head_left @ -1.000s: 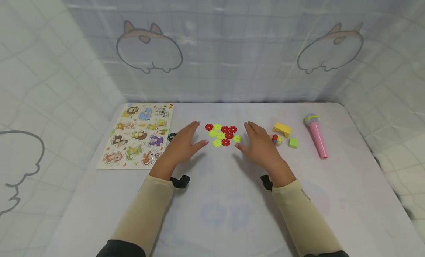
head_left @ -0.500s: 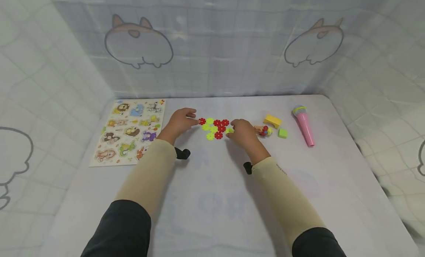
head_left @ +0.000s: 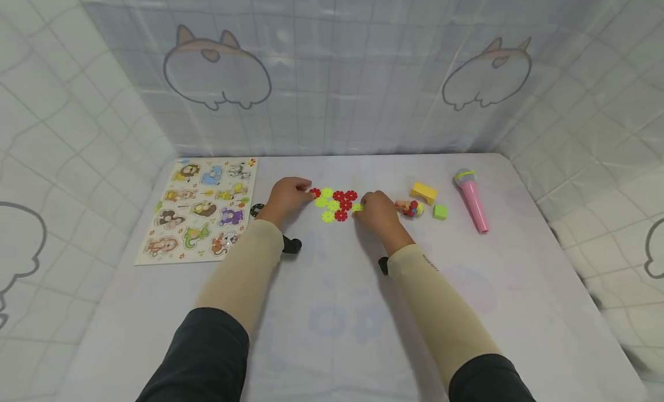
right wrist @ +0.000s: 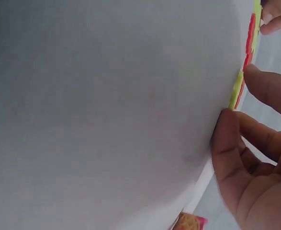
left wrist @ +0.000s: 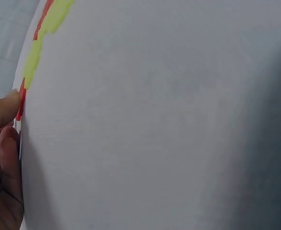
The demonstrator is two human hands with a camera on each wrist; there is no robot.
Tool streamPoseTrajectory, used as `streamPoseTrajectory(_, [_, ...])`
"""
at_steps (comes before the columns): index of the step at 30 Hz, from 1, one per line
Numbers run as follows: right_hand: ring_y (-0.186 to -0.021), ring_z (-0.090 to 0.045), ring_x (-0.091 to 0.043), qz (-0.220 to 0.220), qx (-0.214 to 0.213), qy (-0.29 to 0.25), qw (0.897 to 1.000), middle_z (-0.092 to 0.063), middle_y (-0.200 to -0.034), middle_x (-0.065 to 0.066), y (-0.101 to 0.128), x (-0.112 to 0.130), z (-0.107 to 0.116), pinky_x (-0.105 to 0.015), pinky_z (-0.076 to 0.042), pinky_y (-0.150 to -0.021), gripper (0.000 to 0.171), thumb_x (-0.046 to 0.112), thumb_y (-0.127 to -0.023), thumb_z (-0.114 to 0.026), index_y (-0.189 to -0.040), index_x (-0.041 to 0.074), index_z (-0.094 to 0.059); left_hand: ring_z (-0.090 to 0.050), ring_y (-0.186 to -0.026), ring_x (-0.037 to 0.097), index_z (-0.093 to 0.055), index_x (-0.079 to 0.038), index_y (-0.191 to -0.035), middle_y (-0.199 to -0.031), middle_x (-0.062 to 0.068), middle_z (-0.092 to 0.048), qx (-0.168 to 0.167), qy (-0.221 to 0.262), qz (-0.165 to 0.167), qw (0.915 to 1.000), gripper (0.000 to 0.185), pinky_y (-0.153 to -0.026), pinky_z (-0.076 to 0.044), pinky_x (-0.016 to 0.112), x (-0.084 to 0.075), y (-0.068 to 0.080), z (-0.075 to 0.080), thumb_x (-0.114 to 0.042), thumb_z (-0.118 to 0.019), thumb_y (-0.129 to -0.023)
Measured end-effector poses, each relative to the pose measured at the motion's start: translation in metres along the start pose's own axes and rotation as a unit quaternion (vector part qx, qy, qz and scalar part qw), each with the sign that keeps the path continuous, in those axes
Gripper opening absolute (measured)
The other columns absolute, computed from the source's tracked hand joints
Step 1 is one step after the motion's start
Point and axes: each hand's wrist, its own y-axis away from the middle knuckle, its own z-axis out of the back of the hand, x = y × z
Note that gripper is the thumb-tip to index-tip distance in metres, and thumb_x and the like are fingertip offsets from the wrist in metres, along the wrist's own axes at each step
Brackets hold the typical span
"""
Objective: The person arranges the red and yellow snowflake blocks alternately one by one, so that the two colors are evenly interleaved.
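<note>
A cluster of red and yellow-green notched, flower-shaped discs (head_left: 334, 204) lies flat on the white table in the head view. At its left end, my left hand (head_left: 285, 200) pinches a red flower-shaped disc (head_left: 314, 192) by its edge. My right hand (head_left: 381, 216) pinches a yellow-green flower-shaped disc (head_left: 357, 207) at the right end. Seen edge-on in the right wrist view, the yellow-green disc (right wrist: 235, 91) sits between the curled fingers and thumb. The left wrist view has the thumb against the red disc (left wrist: 21, 98). Whether the discs are linked I cannot tell.
An animal puzzle board (head_left: 197, 211) lies left, with a black disc (head_left: 256, 209) beside it. Right of my right hand are a small toy figure (head_left: 410, 207), a yellow arch block (head_left: 423, 192), a green block (head_left: 440, 211) and a pink microphone (head_left: 473, 203).
Both hands have moved in from beside the cluster to its two ends, and their fingers have closed on the end discs. The head view has shifted slightly.
</note>
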Motion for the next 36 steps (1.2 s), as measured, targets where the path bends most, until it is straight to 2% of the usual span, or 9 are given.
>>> streamPoseTrajectory(5, [-0.104,-0.057,-0.029,-0.003,-0.002,0.006,1.000,-0.060,-0.114,-0.016,-0.002,0.003,-0.002,-0.044,-0.050,-0.094,0.042,0.027,-0.095,-0.076,-0.124,-0.003,-0.068,-0.053,-0.128,0.028,-0.069,-0.013,-0.135,-0.133,0.008,-0.063,-0.009,-0.028,-0.018,0.9994,0.037,-0.109,-0.041,0.044,-0.001,0.002,-0.004,-0.024,-0.071,-0.100])
streamPoseTrajectory(9, [-0.102,-0.057,-0.028,-0.002,0.001,0.009,1.000,-0.060,-0.114,-0.016,-0.001,0.005,-0.002,-0.043,-0.051,-0.092,0.039,0.024,-0.095,-0.076,-0.124,-0.002,-0.068,-0.055,-0.126,0.029,-0.072,-0.012,-0.132,-0.131,0.010,-0.065,-0.019,-0.057,-0.047,0.9971,0.034,-0.108,-0.042,0.044,-0.001,0.002,-0.005,-0.020,-0.072,-0.099])
streamPoseTrajectory(13, [-0.101,-0.056,-0.028,-0.009,0.007,0.004,1.000,-0.058,-0.113,-0.015,0.000,0.007,-0.002,-0.043,-0.052,-0.091,0.039,0.023,-0.096,-0.076,-0.124,-0.002,-0.067,-0.056,-0.123,0.029,-0.074,-0.012,-0.130,-0.127,0.010,-0.067,-0.021,-0.076,-0.058,0.9951,0.031,-0.107,-0.043,0.044,-0.002,0.002,-0.004,-0.020,-0.070,-0.101])
streamPoseTrajectory(20, [-0.101,-0.057,-0.028,-0.009,0.012,0.011,1.000,-0.057,-0.111,-0.015,0.002,0.007,-0.004,-0.043,-0.052,-0.093,0.038,0.022,-0.096,-0.075,-0.122,-0.003,-0.064,-0.055,-0.107,0.027,-0.074,-0.010,-0.129,-0.113,0.009,-0.067,0.001,-0.111,-0.070,0.9914,0.034,-0.099,-0.045,0.043,-0.005,0.001,0.001,-0.024,-0.073,-0.098])
streamPoseTrajectory(25, [-0.100,-0.057,-0.029,-0.003,0.006,-0.004,1.000,-0.057,-0.109,-0.016,0.002,0.008,-0.005,-0.043,-0.052,-0.092,0.036,0.020,-0.096,-0.076,-0.120,-0.004,-0.063,-0.056,-0.118,0.030,-0.073,-0.006,-0.128,-0.123,0.013,-0.066,0.017,-0.138,-0.060,0.9884,0.034,-0.105,-0.043,0.044,-0.007,0.000,0.007,-0.020,-0.073,-0.098])
streamPoseTrajectory(29, [-0.101,-0.056,-0.030,-0.008,0.006,-0.017,1.000,-0.056,-0.110,-0.016,0.003,0.008,-0.006,-0.043,-0.052,-0.093,0.037,0.019,-0.095,-0.076,-0.121,-0.004,-0.061,-0.055,-0.122,0.032,-0.070,-0.003,-0.127,-0.126,0.014,-0.065,0.024,-0.137,-0.047,0.9891,0.034,-0.107,-0.042,0.044,-0.005,-0.001,0.008,-0.020,-0.073,-0.098])
streamPoseTrajectory(32, [-0.101,-0.056,-0.029,-0.012,0.004,-0.015,1.000,-0.056,-0.111,-0.016,0.005,0.007,-0.006,-0.043,-0.053,-0.094,0.038,0.017,-0.096,-0.076,-0.123,-0.003,-0.058,-0.057,-0.115,0.030,-0.068,-0.004,-0.126,-0.121,0.012,-0.065,0.019,-0.109,-0.031,0.9934,0.034,-0.102,-0.045,0.044,-0.001,0.001,0.007,-0.020,-0.075,-0.097])
streamPoseTrajectory(36, [-0.102,-0.057,-0.029,-0.008,0.001,-0.014,1.000,-0.058,-0.114,-0.016,0.006,0.004,-0.005,-0.043,-0.052,-0.096,0.037,0.011,-0.098,-0.071,-0.128,-0.001,-0.055,-0.058,-0.106,0.027,-0.067,-0.008,-0.122,-0.114,0.009,-0.066,-0.006,-0.076,-0.023,0.9968,0.029,-0.096,-0.049,0.042,0.003,0.007,0.005,-0.020,-0.076,-0.097])
